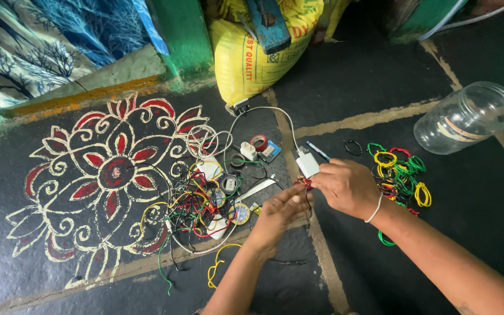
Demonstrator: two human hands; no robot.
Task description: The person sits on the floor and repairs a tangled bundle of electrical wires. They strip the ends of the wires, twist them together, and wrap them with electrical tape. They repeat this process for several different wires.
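Both my hands meet over the dark floor. My left hand (279, 211) and my right hand (345, 186) pinch a small red-and-dark wire piece (304, 184) between their fingertips. A thin dark wire hangs down from it. A white charger block (307, 165) with a white cable lies just above my right hand. A tangle of red, green, yellow and black wires (196, 210) with small round parts sits left of my left hand. Coloured rubber bands (403, 172), green, yellow and red, lie in a heap right of my right hand.
A clear plastic jar (466, 116) lies on its side at the right. A yellow sack (252, 52) stands at the back. A red-and-cream floral pattern (112, 175) is painted on the floor at left. A tape roll (258, 142) and a blue pen (318, 150) lie near the charger.
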